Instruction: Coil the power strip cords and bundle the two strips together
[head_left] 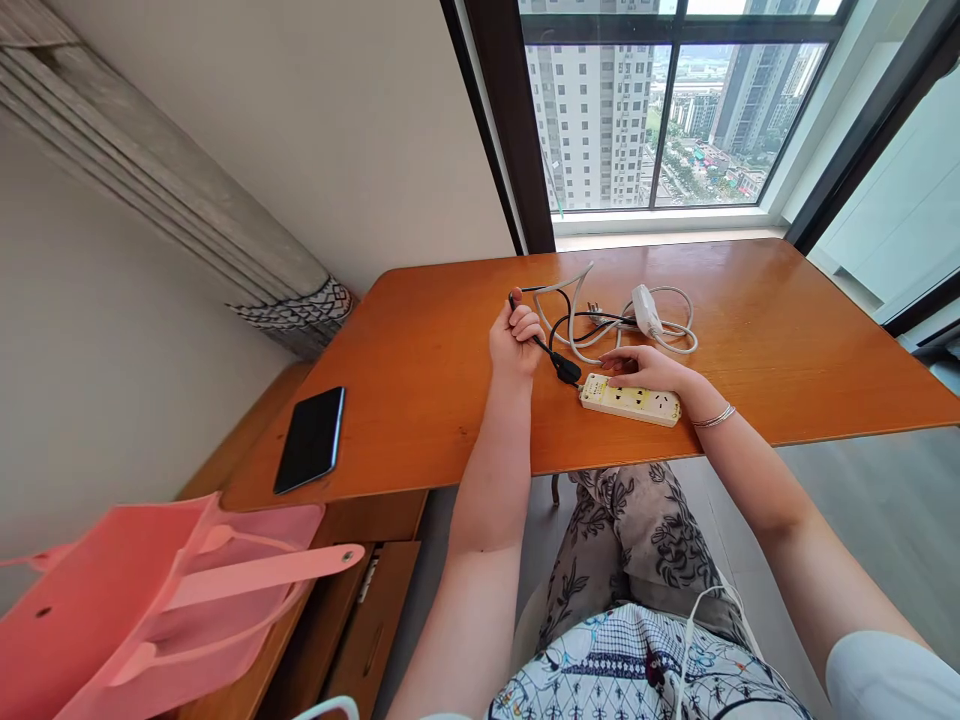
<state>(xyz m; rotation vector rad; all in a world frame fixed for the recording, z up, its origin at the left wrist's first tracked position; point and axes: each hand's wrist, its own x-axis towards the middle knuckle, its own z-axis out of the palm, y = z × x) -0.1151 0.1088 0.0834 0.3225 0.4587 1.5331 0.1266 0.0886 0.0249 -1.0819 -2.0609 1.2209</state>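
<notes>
Toward the left of the bench [420, 390] I see 1 dark tablet [310, 440] lying flat. Near that end, a pink bag [142, 600] gapes, its strap [270, 577] jutting out. A patterned tie [300, 308] gathers the grey curtain [172, 180]. Beyond the dark-framed window [666, 125], tall buildings [592, 120] stand.

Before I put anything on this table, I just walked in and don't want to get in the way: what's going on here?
A person is handling cables at the wooden table. The left hand grips a black cord, whose black connector is by the left end of a power strip; I can't tell if they touch. The right hand is at the strip. A white block lies among cables beyond it.
</notes>
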